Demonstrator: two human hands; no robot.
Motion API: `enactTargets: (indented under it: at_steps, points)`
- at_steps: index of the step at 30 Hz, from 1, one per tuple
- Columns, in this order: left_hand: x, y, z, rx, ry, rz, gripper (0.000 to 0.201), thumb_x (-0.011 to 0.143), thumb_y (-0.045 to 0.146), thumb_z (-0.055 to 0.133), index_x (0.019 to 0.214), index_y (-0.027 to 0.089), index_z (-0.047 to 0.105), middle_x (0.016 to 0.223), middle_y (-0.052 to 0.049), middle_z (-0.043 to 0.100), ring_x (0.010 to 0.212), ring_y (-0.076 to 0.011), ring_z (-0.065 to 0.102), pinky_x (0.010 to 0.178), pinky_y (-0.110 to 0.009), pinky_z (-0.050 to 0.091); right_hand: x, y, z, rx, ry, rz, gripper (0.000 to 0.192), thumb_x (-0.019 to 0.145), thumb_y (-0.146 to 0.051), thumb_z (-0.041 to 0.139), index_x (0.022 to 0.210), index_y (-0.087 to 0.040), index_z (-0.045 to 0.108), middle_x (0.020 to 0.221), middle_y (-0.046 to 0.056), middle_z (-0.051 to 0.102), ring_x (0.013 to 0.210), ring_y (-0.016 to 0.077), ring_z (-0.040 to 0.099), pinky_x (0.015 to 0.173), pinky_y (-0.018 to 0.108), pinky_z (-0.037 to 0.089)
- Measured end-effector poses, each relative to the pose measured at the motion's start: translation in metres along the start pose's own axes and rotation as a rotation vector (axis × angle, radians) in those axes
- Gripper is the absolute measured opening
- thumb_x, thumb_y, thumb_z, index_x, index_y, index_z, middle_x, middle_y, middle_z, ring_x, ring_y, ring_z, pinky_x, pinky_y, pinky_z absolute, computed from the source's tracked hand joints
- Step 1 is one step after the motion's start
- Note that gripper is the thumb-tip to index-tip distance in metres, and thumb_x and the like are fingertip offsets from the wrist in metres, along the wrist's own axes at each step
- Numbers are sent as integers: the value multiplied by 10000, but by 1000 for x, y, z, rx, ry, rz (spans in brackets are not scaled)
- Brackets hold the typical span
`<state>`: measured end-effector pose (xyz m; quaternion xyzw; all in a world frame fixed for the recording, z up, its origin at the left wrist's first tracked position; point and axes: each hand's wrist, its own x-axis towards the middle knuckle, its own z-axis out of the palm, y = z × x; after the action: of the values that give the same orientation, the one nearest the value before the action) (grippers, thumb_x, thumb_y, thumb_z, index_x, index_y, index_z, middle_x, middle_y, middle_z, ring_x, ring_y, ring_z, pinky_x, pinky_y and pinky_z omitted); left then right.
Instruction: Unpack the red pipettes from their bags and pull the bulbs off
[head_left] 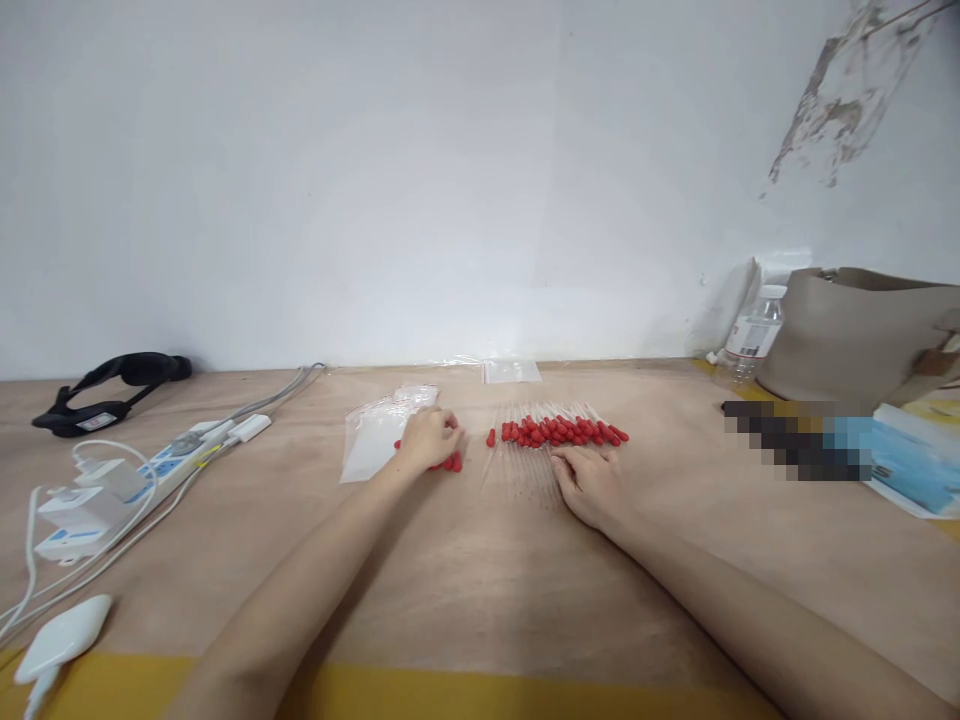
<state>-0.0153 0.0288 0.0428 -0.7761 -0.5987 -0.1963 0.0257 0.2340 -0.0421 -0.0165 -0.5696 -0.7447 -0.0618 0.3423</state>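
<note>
A row of clear glass droppers with red rubber bulbs [559,432] lies on the wooden table [480,560], bulbs toward the wall. My right hand [589,483] rests flat on their glass stems, fingers spread. To the left, my left hand [429,438] is curled over a small bunch of red-bulbed droppers [452,462] next to a clear plastic bag [371,440]. One single dropper bulb [490,437] lies between the two groups.
More clear bags [510,371] lie by the wall. A power strip with chargers and cables [142,478] and a black strap [105,390] occupy the left side. A water bottle [750,345], a beige bag [855,335] and a blue packet [911,465] stand at right.
</note>
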Motion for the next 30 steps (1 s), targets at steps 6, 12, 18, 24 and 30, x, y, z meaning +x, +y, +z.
enactTargets:
  at_steps: [6,12,18,24,30]
  points:
    - [28,41,27,19,-164,-71,317,708,447,529,605,166,633,731,-104,651,834,-268,592,754,-338,418,0,4,-6,4,10,67,328,870,-296,305,747,-195,592,739,13,646,696,137,560,658,282,246]
    - [35,45,26,19,-244,-150,236,741,284,499,588,142,610,634,-108,642,687,-242,620,604,-291,423,-1,6,-6,34,39,80,313,862,-320,330,760,-193,598,696,13,631,669,141,552,662,290,255]
    - [-2,36,-3,-8,-125,-51,276,869,275,341,767,147,564,748,-99,625,746,-220,594,625,-292,399,-1,5,-6,100,206,-58,247,837,-300,403,935,-178,595,869,73,593,826,179,545,768,331,340]
    - [-62,24,4,-155,11,329,185,888,286,365,806,178,492,757,-29,573,669,-152,541,592,-253,400,-6,-12,-16,78,297,-364,419,790,-353,508,1172,-180,480,1150,121,505,1079,227,442,887,381,338]
    - [-88,25,27,-280,160,543,139,875,280,434,905,169,513,818,-40,547,743,-137,526,677,-247,438,-12,-31,-15,39,114,-544,270,817,-345,497,1039,-214,576,914,42,633,912,176,512,936,424,225]
